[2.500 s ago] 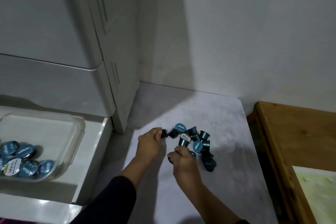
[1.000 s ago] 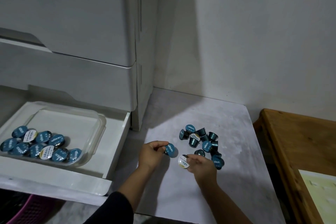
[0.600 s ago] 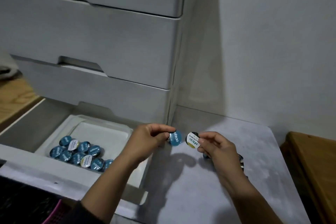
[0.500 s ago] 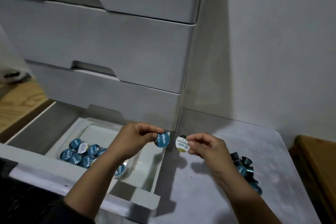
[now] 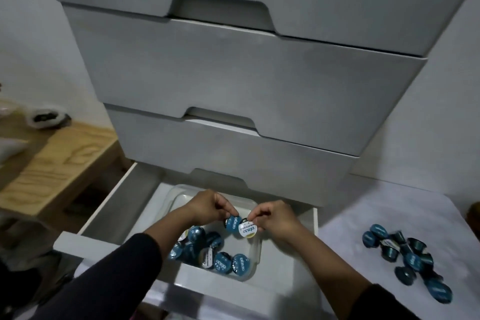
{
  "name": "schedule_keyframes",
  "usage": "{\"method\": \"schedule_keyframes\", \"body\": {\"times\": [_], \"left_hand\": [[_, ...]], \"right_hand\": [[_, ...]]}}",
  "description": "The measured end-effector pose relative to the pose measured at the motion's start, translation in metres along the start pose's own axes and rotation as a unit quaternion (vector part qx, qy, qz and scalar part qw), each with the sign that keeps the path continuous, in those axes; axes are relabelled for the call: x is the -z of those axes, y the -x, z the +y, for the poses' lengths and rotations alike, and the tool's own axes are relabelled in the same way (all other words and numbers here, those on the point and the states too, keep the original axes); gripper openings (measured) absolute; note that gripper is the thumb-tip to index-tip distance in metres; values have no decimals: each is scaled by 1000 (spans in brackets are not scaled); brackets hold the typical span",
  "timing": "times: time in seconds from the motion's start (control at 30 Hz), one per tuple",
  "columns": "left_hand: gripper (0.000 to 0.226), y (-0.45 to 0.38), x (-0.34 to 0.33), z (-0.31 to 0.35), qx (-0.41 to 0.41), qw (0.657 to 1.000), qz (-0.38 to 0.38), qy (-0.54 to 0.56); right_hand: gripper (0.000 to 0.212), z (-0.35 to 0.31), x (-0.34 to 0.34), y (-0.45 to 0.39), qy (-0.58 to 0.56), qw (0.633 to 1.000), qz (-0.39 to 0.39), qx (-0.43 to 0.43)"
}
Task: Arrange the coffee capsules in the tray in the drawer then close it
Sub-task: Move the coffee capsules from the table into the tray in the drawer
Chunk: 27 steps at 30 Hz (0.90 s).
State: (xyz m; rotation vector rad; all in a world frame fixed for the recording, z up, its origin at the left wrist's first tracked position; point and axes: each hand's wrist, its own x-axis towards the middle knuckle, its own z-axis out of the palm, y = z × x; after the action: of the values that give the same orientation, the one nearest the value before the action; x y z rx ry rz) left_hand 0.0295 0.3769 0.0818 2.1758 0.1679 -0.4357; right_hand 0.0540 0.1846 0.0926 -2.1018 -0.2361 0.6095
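Note:
The bottom drawer of a grey cabinet stands pulled out, with a clear plastic tray inside it. Several blue-lidded coffee capsules lie along the tray's near side. My left hand pinches a blue-lidded capsule over the tray. Right beside it, my right hand pinches a white-lidded capsule. The two held capsules nearly touch. A loose pile of several capsules lies on the white surface to the right.
Closed grey drawers rise above the open one. A wooden shelf sits to the left with a dark and white object on it. The white surface spreads out on the right.
Both hands have carried a capsule each from the pile on the right surface leftward to above the tray in the drawer. The view has swung left to face the cabinet.

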Motion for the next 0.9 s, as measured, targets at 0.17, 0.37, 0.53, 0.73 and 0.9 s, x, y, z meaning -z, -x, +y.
{"method": "schedule_keyframes", "body": {"times": [0.17, 0.37, 0.53, 0.73, 0.9], "left_hand": [[21, -17, -5, -19, -16, 996, -60, -61], [19, -28, -8, -31, -27, 990, -106, -91], [17, -31, -8, -35, -41, 986, -128, -98], [15, -30, -9, -35, -48, 986, -128, -100], [15, -27, -9, -31, -60, 984, -120, -116]], "right_hand": [[15, 2, -16, -9, 98, 995, 2, -16], [23, 5, -32, -18, 197, 980, -10, 6], [26, 6, -38, -23, 260, 965, -26, 22], [28, 7, -42, -26, 305, 951, -29, 33], [25, 8, -45, -25, 319, 947, -22, 26]]}}
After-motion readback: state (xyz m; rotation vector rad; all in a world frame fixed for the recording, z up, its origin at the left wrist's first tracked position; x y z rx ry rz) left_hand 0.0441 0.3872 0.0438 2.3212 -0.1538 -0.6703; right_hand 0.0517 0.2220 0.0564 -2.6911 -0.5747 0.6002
